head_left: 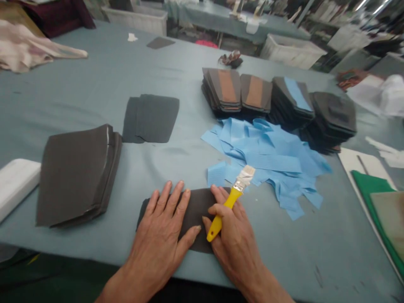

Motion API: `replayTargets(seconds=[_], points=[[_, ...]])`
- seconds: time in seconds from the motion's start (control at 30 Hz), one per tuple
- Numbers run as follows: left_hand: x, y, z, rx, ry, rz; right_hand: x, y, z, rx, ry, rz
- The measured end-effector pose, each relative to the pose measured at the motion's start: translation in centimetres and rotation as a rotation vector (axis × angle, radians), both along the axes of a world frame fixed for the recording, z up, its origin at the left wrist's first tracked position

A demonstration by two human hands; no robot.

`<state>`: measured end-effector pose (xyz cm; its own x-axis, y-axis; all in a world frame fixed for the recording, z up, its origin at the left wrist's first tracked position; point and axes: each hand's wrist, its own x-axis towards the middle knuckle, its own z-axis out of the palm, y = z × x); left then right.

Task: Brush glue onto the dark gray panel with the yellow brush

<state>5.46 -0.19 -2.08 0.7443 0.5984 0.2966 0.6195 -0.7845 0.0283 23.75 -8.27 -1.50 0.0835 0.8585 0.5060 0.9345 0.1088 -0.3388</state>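
A dark grey fabric piece (198, 207) lies flat at the near edge of the grey-blue table (94, 80). My left hand (164, 227) presses flat on it, fingers spread. My right hand (232, 229) rests on the piece's right end and holds a yellow-handled brush (230, 202) between its fingers, bristles pointing up and away toward a heap of blue strips (271, 164).
A thick stack of dark pieces (75, 172) sits to the left, with two flat dark pieces (151, 118) behind it. Several stacks of dark pieces (277, 105) line the far right. A white block (15, 181) is at the left edge, green sheets (378, 198) at the right.
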Motion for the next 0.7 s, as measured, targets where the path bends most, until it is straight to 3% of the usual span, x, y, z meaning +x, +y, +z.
replayTargets(seconds=[0.13,0.37,0.5,0.7], points=[[0.0,0.1,0.1,0.091,0.005,-0.002,0.5,-0.3,1.1,0.115,0.002,-0.114],[1.4,-1.1,2.6,0.171,-0.003,-0.149,5.3,1.1,2.1,0.145,0.048,-0.247],[2.6,-2.1,1.7,0.179,-0.005,-0.218,7.1,3.1,1.5,0.096,0.08,-0.242],[3.1,-3.1,0.3,0.064,-0.025,-0.225,7.0,5.2,0.6,0.013,0.073,-0.236]])
